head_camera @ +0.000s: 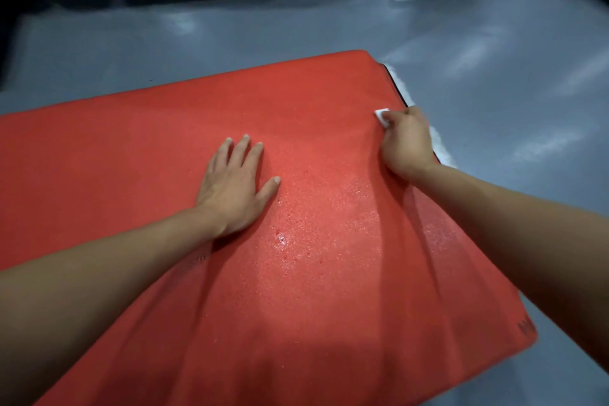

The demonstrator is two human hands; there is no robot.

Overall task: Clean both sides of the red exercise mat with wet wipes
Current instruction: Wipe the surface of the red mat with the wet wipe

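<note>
Mat: 1; wipe: 1, in rt hand; hands: 2

The mat lies flat on the floor. The left hand rests on the mat, near its middle, fingers spread and pointing to the far edge. The right hand sits on the mat by its right edge, to the right of the left hand's fingers and a bit farther away. A wipe sticks out just past the right hand's fingers. Water drops lie on the mat between the two hands, closer to the person than the fingers
</note>
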